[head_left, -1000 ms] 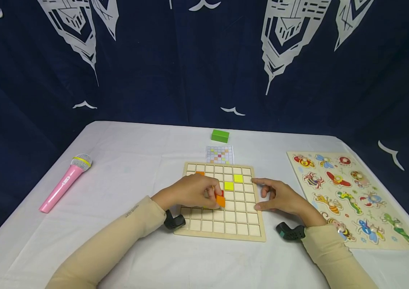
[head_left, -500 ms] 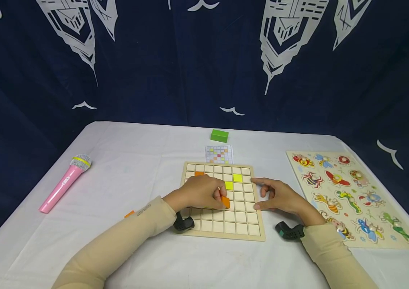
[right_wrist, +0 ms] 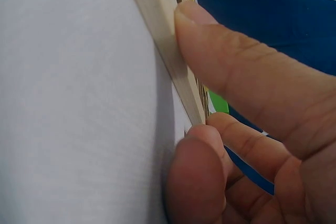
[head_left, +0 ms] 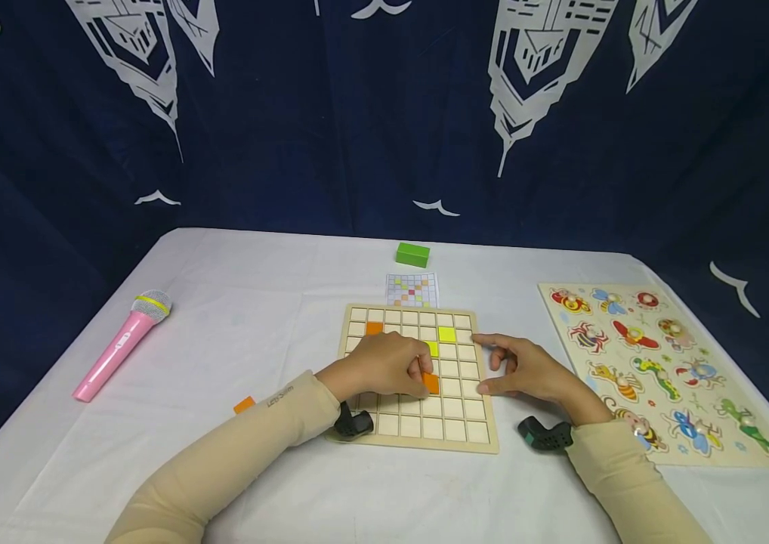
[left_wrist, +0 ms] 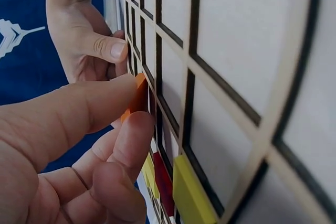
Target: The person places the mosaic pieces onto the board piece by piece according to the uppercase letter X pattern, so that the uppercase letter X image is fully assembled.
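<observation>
My left hand (head_left: 384,366) is over the middle of a wooden grid board (head_left: 433,431), pinching an orange square tile (head_left: 431,384) between thumb and index finger. In the left wrist view, that tile (left_wrist: 139,98) stands tilted close to the grid's dividers, with a yellow tile (left_wrist: 191,190) and a red tile (left_wrist: 164,179) seated in cells nearby. My right hand (head_left: 530,370) rests at the board's right edge, thumb and index finger spread along it; its thumb (right_wrist: 231,56) touches the rim in the right wrist view. Yellow tiles (head_left: 447,335) and an orange tile (head_left: 374,328) occupy other cells.
Behind the board lie a small coloured grid card (head_left: 412,290) and a green block (head_left: 413,255). A loose orange tile (head_left: 244,405) is beside the left sleeve. A pink microphone (head_left: 122,346) lies far left, and an insect picture board (head_left: 656,378) lies to the right.
My left hand has moved a little to the right with the orange tile, lowering it against the grid. The loose orange tile beside the sleeve has come into view. My right hand stays put.
</observation>
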